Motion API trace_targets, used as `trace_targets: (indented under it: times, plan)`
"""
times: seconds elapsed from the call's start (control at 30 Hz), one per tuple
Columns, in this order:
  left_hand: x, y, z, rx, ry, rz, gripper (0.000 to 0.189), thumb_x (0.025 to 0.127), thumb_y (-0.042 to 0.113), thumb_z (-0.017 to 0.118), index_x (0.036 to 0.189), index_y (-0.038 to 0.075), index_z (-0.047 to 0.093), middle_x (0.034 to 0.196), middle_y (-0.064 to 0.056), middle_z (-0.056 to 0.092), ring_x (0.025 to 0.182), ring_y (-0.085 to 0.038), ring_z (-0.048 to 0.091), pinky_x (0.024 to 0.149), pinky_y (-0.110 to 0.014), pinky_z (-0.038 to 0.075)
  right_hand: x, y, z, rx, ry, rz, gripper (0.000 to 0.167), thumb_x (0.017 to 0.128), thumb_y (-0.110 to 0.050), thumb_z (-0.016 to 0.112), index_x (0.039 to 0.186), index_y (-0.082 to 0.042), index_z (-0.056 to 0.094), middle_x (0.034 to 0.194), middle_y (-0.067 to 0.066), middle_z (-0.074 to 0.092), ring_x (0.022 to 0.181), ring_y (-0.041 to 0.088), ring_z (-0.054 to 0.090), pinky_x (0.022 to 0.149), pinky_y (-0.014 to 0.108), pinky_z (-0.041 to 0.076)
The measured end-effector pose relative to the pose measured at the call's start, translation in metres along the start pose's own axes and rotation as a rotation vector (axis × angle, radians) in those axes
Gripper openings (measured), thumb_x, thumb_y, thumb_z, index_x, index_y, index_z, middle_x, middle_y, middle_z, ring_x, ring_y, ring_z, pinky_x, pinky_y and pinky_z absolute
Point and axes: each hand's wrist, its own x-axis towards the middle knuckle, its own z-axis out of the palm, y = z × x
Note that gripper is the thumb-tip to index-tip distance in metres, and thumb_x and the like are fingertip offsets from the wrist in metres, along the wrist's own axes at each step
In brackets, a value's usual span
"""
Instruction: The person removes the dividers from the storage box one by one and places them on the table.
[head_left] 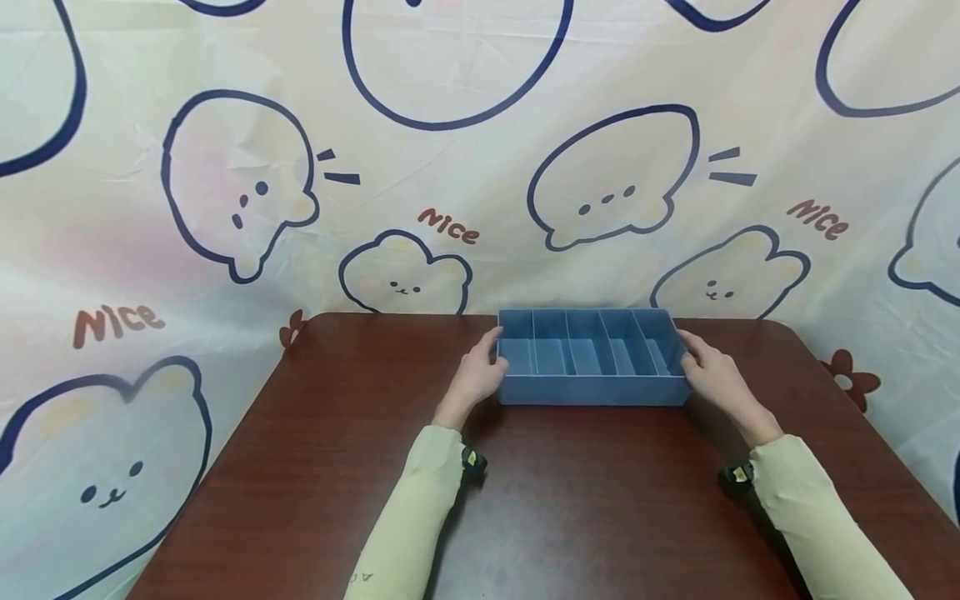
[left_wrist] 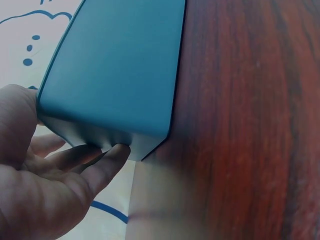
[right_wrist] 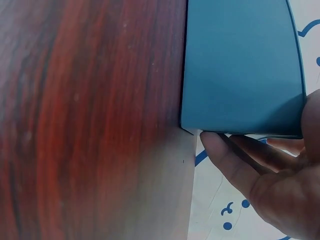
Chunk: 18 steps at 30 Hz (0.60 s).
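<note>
"Blue box (head_left: 592,390), that's what both hands are working on; what is surrounding it?"

"Going from the biggest down, a pale printed cloth (head_left: 420,175) is hanging behind and to the sides, showing outlined cartoon figures and the word 'Nice' in several places."

"And below that?"

"A dark reddish-brown counter (head_left: 585,500) is spreading out toward the person, its wood grain running clearly through both wrist views."

"Where exactly is the box lying?"

"It is occupying the far part of the counter, right of centre in the head view, its long front wall facing the person. Upright dividers (head_left: 609,343) are splitting it into five compartments in a row. I cannot tell whether its base is resting fully on the wood."

"What are the arms doing?"

"A pale green left sleeve (head_left: 411,512) and a matching right sleeve (head_left: 821,508) are reaching forward from the near side."

"And the hands?"

"The left hand (head_left: 478,372) is clamping the left end, its fingers (left_wrist: 107,167) pressing the end wall and its thumb lying at the rim. The right hand (head_left: 712,373) is gripping the opposite end likewise."

"Anything smaller?"

"Small dark wrist devices (head_left: 472,462) are sitting at both cuffs."
</note>
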Motion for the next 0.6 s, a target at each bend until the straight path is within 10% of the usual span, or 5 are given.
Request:
trace_targets:
  times: [0.6]
  plan:
    - [0.0003,-0.0027,-0.004,0.0,0.013,-0.006,0.061,0.095,0.021,0.048,0.153,0.029,0.03,0.159,-0.003,0.035,0.142,-0.031,0.04,0.112,-0.059,0.035,0.0025,-0.0029,0.003,0.002,-0.005,-0.006,0.056,0.101,-0.018,0.031,0.156,-0.008,0.023,0.13,0.028,0.054,0.065,0.024,0.049,0.077,0.044,0.043]
